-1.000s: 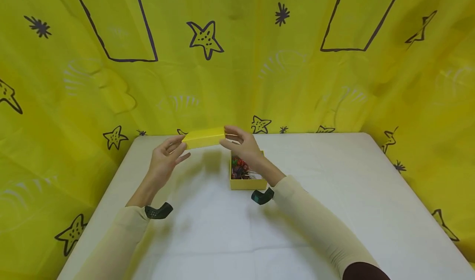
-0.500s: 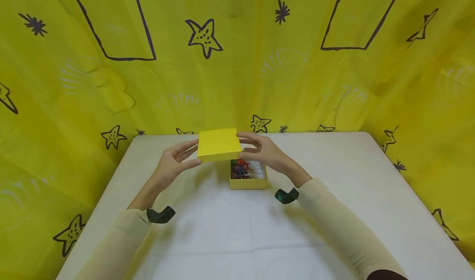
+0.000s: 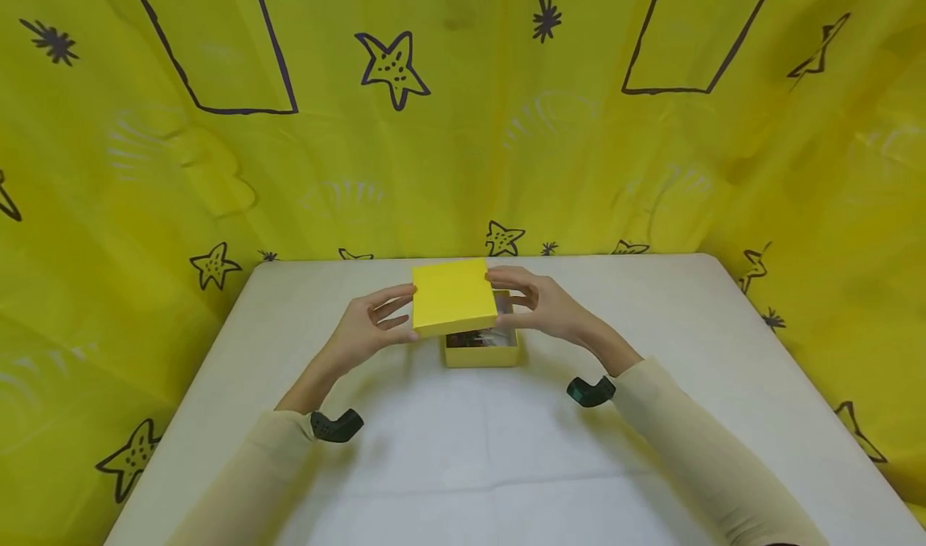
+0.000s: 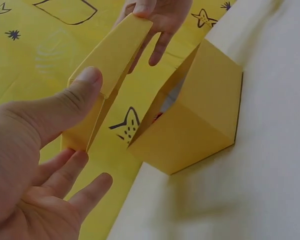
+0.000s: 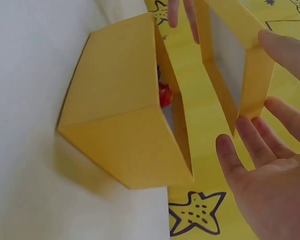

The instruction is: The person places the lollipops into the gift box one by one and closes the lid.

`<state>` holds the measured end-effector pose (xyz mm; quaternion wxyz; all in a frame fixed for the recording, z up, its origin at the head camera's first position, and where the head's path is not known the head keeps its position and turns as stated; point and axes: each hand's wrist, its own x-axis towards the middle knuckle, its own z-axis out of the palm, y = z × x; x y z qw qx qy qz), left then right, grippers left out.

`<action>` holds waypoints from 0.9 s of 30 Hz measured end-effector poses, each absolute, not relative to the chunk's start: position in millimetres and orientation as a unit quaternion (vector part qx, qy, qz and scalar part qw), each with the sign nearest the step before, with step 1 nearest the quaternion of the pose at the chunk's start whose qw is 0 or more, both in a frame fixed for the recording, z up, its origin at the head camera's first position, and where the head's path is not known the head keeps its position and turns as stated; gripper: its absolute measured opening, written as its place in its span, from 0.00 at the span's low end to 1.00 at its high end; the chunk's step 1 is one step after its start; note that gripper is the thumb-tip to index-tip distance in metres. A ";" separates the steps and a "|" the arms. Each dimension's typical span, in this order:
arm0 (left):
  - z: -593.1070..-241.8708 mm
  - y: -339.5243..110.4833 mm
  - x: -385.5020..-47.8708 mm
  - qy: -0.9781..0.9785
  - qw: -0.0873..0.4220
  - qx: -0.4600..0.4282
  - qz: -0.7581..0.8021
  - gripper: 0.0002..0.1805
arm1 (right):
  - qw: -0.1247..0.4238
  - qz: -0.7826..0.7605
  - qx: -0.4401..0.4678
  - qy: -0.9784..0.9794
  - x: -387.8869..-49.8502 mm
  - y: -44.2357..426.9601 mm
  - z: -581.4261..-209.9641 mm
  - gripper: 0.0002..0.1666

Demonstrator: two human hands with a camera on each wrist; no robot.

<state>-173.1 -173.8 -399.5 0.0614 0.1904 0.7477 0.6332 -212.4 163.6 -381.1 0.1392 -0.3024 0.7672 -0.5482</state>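
Observation:
A yellow box lid (image 3: 454, 295) hangs tilted above the yellow box (image 3: 482, 357), apart from it. My left hand (image 3: 365, 329) pinches the lid's left side, its thumb on the front corner in the left wrist view. On the opposite side, my right hand (image 3: 550, 309) grips the lid between thumb and fingers. The lid's pale hollow underside (image 5: 229, 55) shows in the right wrist view. Inside the uncovered box lie small wrapped things with white sticks, mostly hidden by the lid; a red one (image 5: 165, 95) peeks over the rim.
The box stands on a white-covered table (image 3: 463, 441), toward its far side. Yellow curtains (image 3: 448, 160) printed with dark stars and fish hang behind the table and along both sides. A dark green band piece (image 3: 337, 426) sits at each wrist.
Both hands have carried the lid right and down, from left of the box to over it. The lid's top has turned more toward the head camera and now covers much of the box's opening.

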 end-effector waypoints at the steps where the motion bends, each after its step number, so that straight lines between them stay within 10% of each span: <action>1: -400.7 -171.3 -173.7 0.750 0.061 0.192 0.630 0.41 | 0.136 -0.543 -0.301 0.772 -211.4 166.4 -382.3 0.43; 27: -421.5 -136.5 -182.0 0.780 0.054 0.214 0.585 0.43 | 0.101 -0.527 -0.283 0.795 -189.1 199.9 -411.2 0.43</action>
